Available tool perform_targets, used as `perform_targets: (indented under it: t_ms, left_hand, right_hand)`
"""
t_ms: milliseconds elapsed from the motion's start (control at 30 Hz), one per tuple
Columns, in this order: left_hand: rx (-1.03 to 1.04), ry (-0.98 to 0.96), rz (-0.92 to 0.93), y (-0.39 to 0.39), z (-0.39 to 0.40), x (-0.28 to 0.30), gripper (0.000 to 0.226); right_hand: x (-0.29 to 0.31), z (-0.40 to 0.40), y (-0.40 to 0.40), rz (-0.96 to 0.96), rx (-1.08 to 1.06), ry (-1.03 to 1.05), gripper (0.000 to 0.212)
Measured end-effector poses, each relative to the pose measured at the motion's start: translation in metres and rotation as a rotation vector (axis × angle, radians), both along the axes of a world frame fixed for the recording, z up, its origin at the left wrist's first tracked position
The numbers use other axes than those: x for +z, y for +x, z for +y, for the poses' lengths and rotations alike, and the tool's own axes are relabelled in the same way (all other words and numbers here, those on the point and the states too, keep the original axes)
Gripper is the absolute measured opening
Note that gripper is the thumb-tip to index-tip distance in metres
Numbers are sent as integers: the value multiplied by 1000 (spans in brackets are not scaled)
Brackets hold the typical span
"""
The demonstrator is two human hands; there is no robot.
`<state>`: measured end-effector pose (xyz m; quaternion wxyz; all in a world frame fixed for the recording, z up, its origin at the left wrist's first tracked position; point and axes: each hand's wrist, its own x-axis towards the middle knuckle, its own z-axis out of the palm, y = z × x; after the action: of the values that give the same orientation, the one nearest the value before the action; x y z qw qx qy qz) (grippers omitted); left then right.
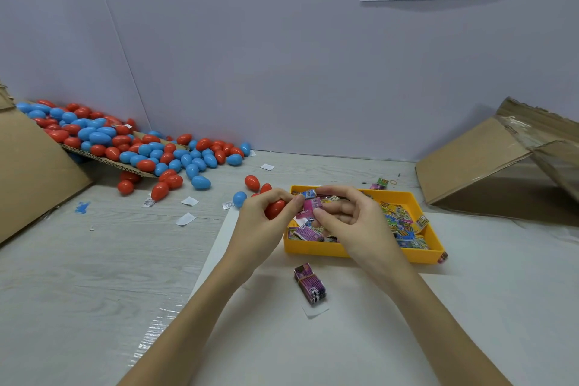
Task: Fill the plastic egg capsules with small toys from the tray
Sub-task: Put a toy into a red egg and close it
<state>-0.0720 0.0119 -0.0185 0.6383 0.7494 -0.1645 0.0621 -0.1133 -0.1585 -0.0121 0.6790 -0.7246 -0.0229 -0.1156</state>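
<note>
Gripping a red plastic egg capsule (275,209) in curled fingers, the left hand (262,222) meets the right hand (351,216), which pinches small pink and blue toy packets (312,202) above the yellow plastic tray (316,249). Beyond, red and blue eggs (141,147) spill from a cardboard box (34,172).

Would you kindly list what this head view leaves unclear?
- Red egg capsule: open or closed, hidden by the left hand.
- Pink toy packet: print too small to read.
- Yellow tray: middle contents covered by the right hand.
</note>
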Motion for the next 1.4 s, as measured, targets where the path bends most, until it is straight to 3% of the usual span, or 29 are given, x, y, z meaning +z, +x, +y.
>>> perform_targets:
  t_ms: [67, 200, 333, 500, 667, 1067, 1400]
  left_hand:
    - [-15, 7, 1, -1, 0, 1, 26]
    - [-98, 71, -24, -2, 0, 0, 9]
    - [-63, 62, -69, -4, -2, -1, 5]
    - [-117, 102, -72, -4, 2, 2, 5]
    - [-325, 0, 158, -2, 7, 4, 32]
    - [-255, -51, 51, -3, 9, 10, 31]
    - [-157, 60, -12, 0, 8, 7, 39]
  right_hand:
    - [0, 0, 1, -27, -54, 0, 24]
    - [1, 0, 0, -54, -120, -2, 23]
    - [1, 4, 1, 110, -68, 183, 33]
    - [-4, 4, 0, 55, -92, 158, 9]
    - [-4, -4, 1, -27, -222, -25, 16]
    - [-3, -2, -2, -144, -202, -521, 22]
    - [-2, 2, -5, -187, -160, -576, 22]
